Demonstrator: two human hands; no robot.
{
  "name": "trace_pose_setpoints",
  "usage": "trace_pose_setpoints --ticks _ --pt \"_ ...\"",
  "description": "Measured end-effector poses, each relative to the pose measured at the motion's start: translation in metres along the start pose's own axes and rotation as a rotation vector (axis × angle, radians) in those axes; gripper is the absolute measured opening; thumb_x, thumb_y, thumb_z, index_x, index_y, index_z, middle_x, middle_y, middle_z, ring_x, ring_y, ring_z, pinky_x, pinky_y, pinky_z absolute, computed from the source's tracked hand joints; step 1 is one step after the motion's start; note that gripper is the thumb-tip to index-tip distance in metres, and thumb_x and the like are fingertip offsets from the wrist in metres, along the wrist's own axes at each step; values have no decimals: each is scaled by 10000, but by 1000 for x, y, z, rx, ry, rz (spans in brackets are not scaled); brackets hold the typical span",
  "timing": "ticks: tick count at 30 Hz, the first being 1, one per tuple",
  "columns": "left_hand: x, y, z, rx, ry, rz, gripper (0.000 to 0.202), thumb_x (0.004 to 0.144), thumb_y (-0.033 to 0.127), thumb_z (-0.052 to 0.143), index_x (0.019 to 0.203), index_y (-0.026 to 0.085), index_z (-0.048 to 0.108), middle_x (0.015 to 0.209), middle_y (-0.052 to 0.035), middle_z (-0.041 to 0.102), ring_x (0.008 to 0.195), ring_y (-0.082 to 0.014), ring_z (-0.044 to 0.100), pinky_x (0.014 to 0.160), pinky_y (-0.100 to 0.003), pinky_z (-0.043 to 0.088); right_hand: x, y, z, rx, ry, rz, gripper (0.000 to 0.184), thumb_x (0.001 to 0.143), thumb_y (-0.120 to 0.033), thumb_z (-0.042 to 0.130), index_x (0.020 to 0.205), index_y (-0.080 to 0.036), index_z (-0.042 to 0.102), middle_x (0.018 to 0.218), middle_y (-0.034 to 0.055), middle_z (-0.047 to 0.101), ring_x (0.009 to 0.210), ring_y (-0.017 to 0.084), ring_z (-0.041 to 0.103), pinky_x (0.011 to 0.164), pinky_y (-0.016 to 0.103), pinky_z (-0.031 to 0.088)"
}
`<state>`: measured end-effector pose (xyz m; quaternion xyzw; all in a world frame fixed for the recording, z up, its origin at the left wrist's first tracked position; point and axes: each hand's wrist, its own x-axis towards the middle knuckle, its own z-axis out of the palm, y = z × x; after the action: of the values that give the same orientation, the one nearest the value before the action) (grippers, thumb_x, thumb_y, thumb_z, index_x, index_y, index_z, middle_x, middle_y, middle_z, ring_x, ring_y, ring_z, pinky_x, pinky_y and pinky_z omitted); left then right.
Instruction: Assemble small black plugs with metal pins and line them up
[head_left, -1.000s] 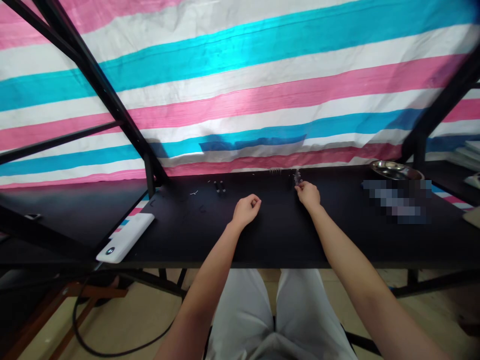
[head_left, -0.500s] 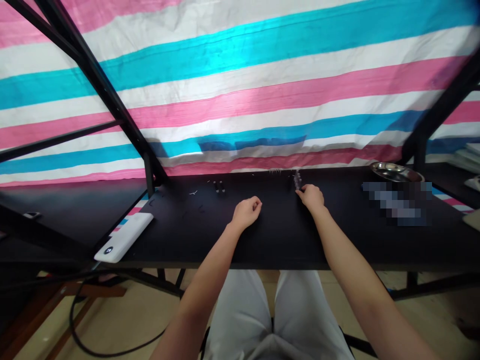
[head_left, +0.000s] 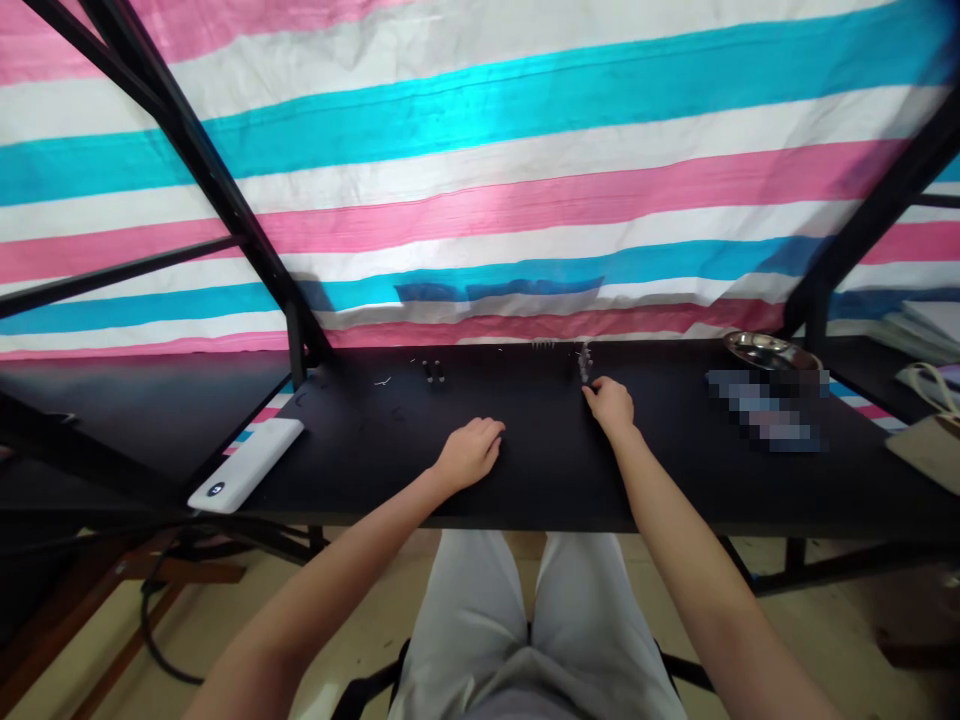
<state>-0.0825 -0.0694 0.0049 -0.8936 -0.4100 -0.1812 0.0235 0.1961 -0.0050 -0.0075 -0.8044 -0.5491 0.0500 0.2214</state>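
Note:
My left hand (head_left: 471,453) rests low over the black tabletop (head_left: 525,490), its fingers loosely stretched and nothing visible in them. Farther right, my right hand (head_left: 611,405) lies just below a line of small greyish, clear-looking pieces (head_left: 585,362). Thumb and forefinger are slightly apart, close to the near end of that line. Whether they touch it is hard to see. A row of tiny pale pieces (head_left: 543,344) sits at the table's back edge. Two short dark cylinders with light ends (head_left: 433,372) stand left of it, beside a thin white scrap (head_left: 383,381).
A white power bank-like box (head_left: 246,465) lies on the left. At the back right is a shiny metal dish (head_left: 772,352), with a blurred-out item (head_left: 765,410) before it. A paper bag (head_left: 930,450) is far right. Striped sheeting (head_left: 480,200) hangs behind.
My left hand has moved slightly toward me and its curled fingers have stretched out. My right hand has drawn back a little from the line of small pieces. The view has shifted slightly.

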Motion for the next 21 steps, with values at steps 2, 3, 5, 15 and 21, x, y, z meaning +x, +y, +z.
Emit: trace_pose_setpoints --ticks 2,3,5,15,21 --pt "-17 -10 -9 13 3 -14 264 872 214 357 1081 171 513 967 -79 599 885 -188 543 778 -314 447 -7 -1 1 -28 15 -30 231 837 -326 479 921 -168 624 882 109 656 817 219 613 663 283 405" --pt "-24 -15 -13 13 7 -32 272 870 212 360 1096 166 504 975 -83 596 882 -188 542 794 -323 447 -10 -1 2 -49 28 -50 220 843 -309 465 906 -162 615 866 109 652 805 216 610 656 281 397" --pt "-36 -28 -22 10 17 -80 293 863 209 370 1127 156 484 974 -86 593 879 -190 545 809 -335 449 -17 -1 3 -102 57 -104 206 850 -276 442 894 -148 597 845 111 643 800 212 599 650 277 382" --pt "8 -84 -73 69 -155 -546 611 845 308 423 1405 206 202 891 -82 639 789 -220 617 718 -309 450 -31 -1 0 -187 67 -236 181 863 -242 407 882 -142 557 851 108 627 781 193 568 629 268 340" --pt "53 -89 -65 64 -189 -654 627 850 331 435 1415 219 187 1038 -145 622 944 -274 602 797 -346 429 -31 0 -1 -169 67 -250 169 861 -248 417 859 -154 556 834 96 628 773 182 563 627 261 327"
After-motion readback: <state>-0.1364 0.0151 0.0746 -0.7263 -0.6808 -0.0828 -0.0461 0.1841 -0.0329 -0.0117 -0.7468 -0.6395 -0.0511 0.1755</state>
